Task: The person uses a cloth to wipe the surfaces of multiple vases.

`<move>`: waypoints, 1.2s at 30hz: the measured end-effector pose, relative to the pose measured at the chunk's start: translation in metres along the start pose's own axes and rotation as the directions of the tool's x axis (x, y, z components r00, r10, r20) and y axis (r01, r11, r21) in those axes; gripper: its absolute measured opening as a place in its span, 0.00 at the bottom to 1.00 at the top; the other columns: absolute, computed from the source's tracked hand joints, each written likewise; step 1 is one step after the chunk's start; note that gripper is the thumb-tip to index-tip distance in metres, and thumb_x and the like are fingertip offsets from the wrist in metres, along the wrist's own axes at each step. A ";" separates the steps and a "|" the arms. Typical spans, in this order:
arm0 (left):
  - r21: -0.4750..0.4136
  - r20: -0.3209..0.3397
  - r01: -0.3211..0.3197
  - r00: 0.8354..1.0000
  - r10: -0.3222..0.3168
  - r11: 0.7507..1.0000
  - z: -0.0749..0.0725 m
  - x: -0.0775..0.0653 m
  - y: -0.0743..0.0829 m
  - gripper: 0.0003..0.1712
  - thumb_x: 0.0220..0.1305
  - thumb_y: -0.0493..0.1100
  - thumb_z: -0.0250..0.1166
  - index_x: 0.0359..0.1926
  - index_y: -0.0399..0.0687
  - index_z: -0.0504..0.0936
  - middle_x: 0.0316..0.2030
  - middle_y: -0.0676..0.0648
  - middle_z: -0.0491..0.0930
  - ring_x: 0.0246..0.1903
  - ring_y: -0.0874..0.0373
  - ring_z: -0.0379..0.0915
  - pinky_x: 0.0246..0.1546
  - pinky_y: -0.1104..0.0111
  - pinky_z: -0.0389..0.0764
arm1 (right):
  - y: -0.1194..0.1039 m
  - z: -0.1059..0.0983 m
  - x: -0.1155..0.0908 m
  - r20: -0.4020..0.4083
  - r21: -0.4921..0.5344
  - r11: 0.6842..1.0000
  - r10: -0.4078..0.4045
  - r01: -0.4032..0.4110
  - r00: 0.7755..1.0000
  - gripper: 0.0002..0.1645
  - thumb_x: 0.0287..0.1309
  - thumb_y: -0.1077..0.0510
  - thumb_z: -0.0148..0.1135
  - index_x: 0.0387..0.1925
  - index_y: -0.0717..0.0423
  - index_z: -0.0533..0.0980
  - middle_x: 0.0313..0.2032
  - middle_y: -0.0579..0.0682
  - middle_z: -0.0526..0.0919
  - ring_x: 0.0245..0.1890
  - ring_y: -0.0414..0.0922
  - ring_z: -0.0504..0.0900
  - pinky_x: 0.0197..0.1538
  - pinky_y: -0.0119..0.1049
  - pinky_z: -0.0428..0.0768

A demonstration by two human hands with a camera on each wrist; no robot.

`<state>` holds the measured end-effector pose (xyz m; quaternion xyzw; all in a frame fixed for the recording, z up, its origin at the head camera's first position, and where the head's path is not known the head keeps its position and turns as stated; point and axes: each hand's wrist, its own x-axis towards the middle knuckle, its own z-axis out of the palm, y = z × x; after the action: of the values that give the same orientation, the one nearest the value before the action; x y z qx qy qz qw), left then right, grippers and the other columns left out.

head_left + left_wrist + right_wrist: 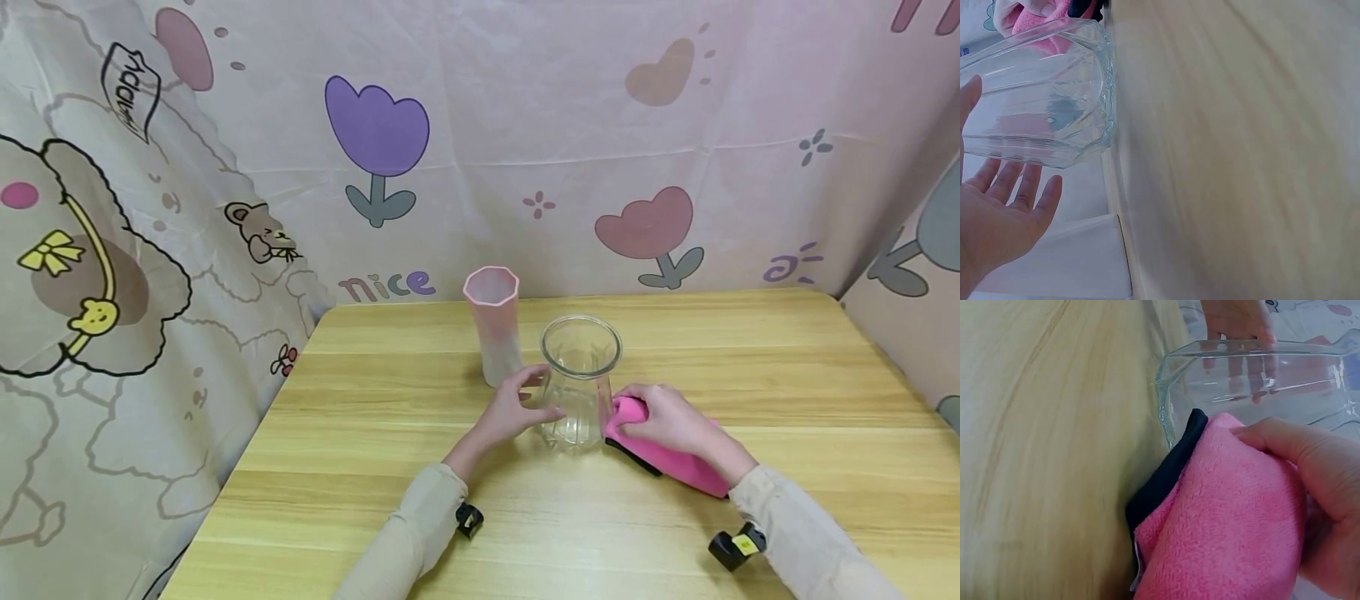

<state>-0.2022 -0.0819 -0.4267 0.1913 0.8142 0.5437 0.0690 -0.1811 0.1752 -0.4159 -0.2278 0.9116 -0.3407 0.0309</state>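
The jar (576,417) stands well in from the counter (352,467)'s back edge, room leftward. Left hand (506,410): fingers spread beside it, contact unclear; right hand (669,423): fingers pinching the cloth (684,469).

Jar (576,412) on table (337,467); cloth (686,468) right, perhaps touching it; vase (497,333) behind, to the left.

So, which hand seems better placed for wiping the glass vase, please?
Likely the right hand: it grips the pink cloth beside the glass vase; the left hand, opposite, holds no cloth.
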 end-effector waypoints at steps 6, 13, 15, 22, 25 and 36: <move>0.004 -0.002 -0.006 1.000 0.006 1.000 0.000 -0.001 0.001 0.40 0.45 0.47 0.72 0.61 0.51 0.67 0.56 0.51 0.70 0.54 0.57 0.66 0.54 0.63 0.70 | -0.003 -0.007 -0.001 -0.086 0.167 0.985 -0.016 0.031 0.996 0.25 0.45 0.59 0.68 0.47 0.65 0.75 0.36 0.56 0.81 0.24 0.39 0.75 0.22 0.31 0.78; 0.011 -0.003 -0.003 1.000 0.003 1.000 0.001 0.000 0.000 0.39 0.45 0.47 0.72 0.60 0.51 0.68 0.55 0.51 0.71 0.54 0.58 0.66 0.54 0.64 0.70 | -0.014 -0.016 -0.002 -0.213 0.315 0.948 0.015 0.054 0.977 0.25 0.46 0.59 0.69 0.48 0.63 0.75 0.38 0.58 0.81 0.30 0.35 0.78 0.30 0.30 0.80; 0.009 -0.002 0.001 1.000 -0.001 1.000 0.001 0.000 0.000 0.39 0.45 0.47 0.72 0.60 0.51 0.68 0.55 0.52 0.71 0.54 0.58 0.66 0.54 0.64 0.70 | -0.019 -0.019 -0.001 -0.254 0.347 0.934 0.010 0.082 0.967 0.25 0.46 0.62 0.68 0.48 0.64 0.74 0.39 0.58 0.82 0.32 0.33 0.78 0.31 0.29 0.80; 0.000 0.002 0.007 1.000 -0.007 1.000 0.000 0.000 0.000 0.40 0.45 0.47 0.73 0.60 0.51 0.67 0.55 0.52 0.71 0.54 0.58 0.66 0.54 0.64 0.70 | -0.035 -0.029 -0.001 -0.363 0.385 0.912 0.012 0.139 0.932 0.26 0.45 0.66 0.67 0.49 0.66 0.73 0.34 0.31 0.80 0.31 0.31 0.78 0.31 0.25 0.78; 0.003 0.005 0.005 1.000 -0.005 1.000 0.000 0.000 0.001 0.39 0.46 0.47 0.72 0.60 0.51 0.67 0.55 0.52 0.71 0.54 0.58 0.66 0.54 0.63 0.69 | -0.036 -0.032 -0.002 -0.395 0.413 0.894 0.007 0.171 0.918 0.26 0.45 0.69 0.67 0.49 0.68 0.73 0.35 0.29 0.79 0.33 0.30 0.79 0.33 0.24 0.78; 0.053 0.049 -0.019 0.999 0.016 0.998 -0.003 -0.007 0.017 0.40 0.51 0.46 0.69 0.63 0.43 0.62 0.59 0.44 0.67 0.57 0.52 0.63 0.57 0.57 0.67 | -0.038 -0.046 -0.010 -0.463 0.482 0.843 0.011 0.241 0.886 0.26 0.45 0.72 0.65 0.50 0.60 0.75 0.41 0.33 0.81 0.39 0.31 0.80 0.37 0.21 0.78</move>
<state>-0.1930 -0.0816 -0.4109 0.2134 0.8249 0.5174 0.0786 -0.1672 0.1826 -0.3573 -0.1815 0.7494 -0.6213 -0.1398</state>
